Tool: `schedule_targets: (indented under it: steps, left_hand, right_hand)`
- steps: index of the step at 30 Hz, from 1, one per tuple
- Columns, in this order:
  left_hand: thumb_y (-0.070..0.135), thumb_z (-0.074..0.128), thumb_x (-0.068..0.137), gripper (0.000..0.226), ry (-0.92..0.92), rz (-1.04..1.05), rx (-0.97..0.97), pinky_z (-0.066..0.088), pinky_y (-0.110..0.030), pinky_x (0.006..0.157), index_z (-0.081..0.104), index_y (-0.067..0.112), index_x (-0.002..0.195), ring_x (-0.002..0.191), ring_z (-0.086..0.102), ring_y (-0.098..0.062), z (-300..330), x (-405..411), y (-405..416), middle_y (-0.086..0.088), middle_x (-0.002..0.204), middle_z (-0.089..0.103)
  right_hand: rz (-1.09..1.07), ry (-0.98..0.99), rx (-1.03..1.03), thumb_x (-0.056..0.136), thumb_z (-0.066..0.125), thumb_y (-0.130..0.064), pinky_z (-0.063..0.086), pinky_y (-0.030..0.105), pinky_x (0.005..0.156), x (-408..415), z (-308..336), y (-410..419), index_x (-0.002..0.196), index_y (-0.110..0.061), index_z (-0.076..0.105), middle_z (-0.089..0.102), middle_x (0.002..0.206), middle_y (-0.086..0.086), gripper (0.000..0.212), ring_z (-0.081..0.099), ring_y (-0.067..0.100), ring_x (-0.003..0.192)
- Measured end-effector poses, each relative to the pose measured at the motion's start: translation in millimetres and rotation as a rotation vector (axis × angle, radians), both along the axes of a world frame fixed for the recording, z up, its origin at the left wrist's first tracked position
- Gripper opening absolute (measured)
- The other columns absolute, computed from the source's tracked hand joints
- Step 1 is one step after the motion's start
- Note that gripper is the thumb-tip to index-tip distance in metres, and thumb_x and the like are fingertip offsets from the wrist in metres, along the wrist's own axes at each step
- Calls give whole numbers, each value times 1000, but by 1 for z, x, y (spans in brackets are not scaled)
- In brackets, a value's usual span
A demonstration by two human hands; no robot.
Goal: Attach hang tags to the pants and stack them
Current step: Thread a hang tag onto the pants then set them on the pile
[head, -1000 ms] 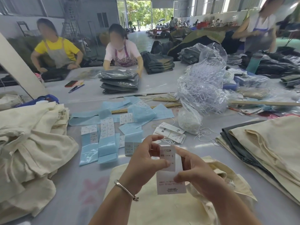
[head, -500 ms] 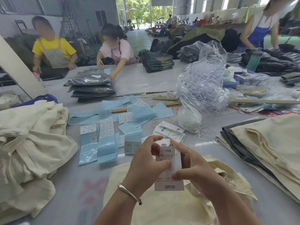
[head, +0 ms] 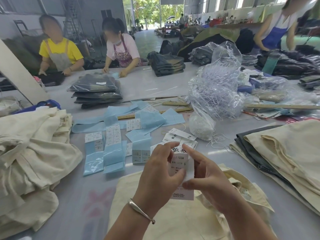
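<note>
Both hands hold a white hang tag (head: 181,162) printed "1103#" above folded cream pants (head: 173,220) lying in front of me. My left hand (head: 159,172) pinches the tag's left edge between thumb and fingers. My right hand (head: 206,177) pinches its right edge, forefinger raised along the tag's top. More hang tags (head: 180,137) lie just beyond my hands. A heap of cream pants (head: 34,153) lies at the left. A neat stack of cream and grey pants (head: 280,153) lies at the right.
Blue sticker sheets and size labels (head: 110,146) cover the table's middle. A clear bag of plastic tag pins (head: 216,90) and a small bag of white strings (head: 200,125) stand behind. Wooden rulers (head: 280,106) lie across. Three people work at the far table with bagged dark garments (head: 97,90).
The tag has risen slightly and my fingers have shifted along its edges. The person in pink has pulled her arms back from the bagged stack.
</note>
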State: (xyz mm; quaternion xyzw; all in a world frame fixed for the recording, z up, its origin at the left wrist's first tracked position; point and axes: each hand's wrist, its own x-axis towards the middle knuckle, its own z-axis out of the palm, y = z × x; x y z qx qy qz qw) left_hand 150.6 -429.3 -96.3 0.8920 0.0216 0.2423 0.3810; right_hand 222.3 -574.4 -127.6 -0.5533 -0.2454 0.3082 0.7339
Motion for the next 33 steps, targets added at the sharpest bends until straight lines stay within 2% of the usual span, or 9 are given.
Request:
schedule_targets:
  steps: [3, 6, 10, 12, 15, 17, 19, 25, 33]
  left_hand:
    - [19, 73, 78, 58, -25, 5, 42, 41, -13, 71, 51, 32, 130, 94, 49, -4, 0, 0, -2, 16, 98, 46]
    - [27, 71, 79, 58, -4, 32, 93, 40, -20, 86, 48, 35, 132, 103, 41, -5, -3, -1, -5, 14, 105, 42]
    - [39, 75, 78, 80, 85, 76, 17, 25, -15, 100, 28, 45, 142, 122, 20, 4, -9, -2, -6, 14, 136, 22]
    - [36, 78, 76, 93, 144, 62, -128, 34, -12, 94, 16, 48, 145, 119, 36, 3, -8, -1, -3, 16, 133, 32]
    - [27, 83, 74, 71, 249, 30, -545, 56, -24, 75, 44, 36, 132, 91, 67, -7, -9, -1, 0, 10, 99, 69]
    - [22, 83, 73, 36, 291, -29, -776, 57, -27, 65, 67, 25, 106, 82, 72, -18, -11, -1, 0, 1, 91, 75]
    - [24, 79, 71, 27, 292, -131, -875, 57, -27, 67, 74, 23, 97, 85, 73, -24, -14, -2, 1, -5, 94, 76]
    - [18, 76, 72, 29, 295, -263, -995, 56, -33, 75, 76, 10, 100, 88, 69, -26, -17, -2, 8, -17, 101, 74]
    - [13, 75, 73, 24, 259, -346, -972, 52, -36, 81, 77, 6, 95, 87, 66, -27, -24, -9, 18, -19, 95, 73]
  right_hand:
    - [-10, -20, -2, 65, 68, 17, 53, 37, 85, -1, 3, 1, 148, -19, 32, 65, 121, 17, 97, 63, 32, 111]
    - [-39, -25, -3, 66, 69, 17, 53, 37, 86, -3, 6, 3, 147, -19, 33, 65, 120, 17, 96, 63, 30, 111]
    - [-46, 12, 6, 63, 65, 18, 54, 39, 87, -6, 6, 2, 147, -20, 33, 66, 120, 15, 98, 63, 28, 112]
    - [-23, 27, 17, 63, 65, 19, 53, 45, 92, -9, 7, 2, 146, -22, 32, 64, 125, 14, 98, 60, 31, 118]
    - [-43, 19, -2, 62, 67, 14, 52, 48, 93, -11, 9, 2, 145, -26, 35, 63, 126, 13, 98, 61, 33, 116]
    - [-84, 9, -17, 61, 67, 9, 55, 36, 84, -11, 12, 2, 143, -26, 39, 66, 123, 11, 93, 66, 29, 106]
    - [-108, 9, -11, 61, 68, 5, 54, 29, 80, -10, 15, 1, 140, -24, 44, 67, 120, 9, 88, 68, 24, 100]
    - [-129, 206, 117, 58, 67, 3, 42, 46, 102, -10, 18, 3, 129, -6, 55, 65, 118, 24, 72, 62, 35, 109]
    - [11, 477, 293, 70, 59, 4, 53, 42, 81, -20, 23, 14, 125, 0, 60, 62, 114, 26, 55, 61, 35, 99]
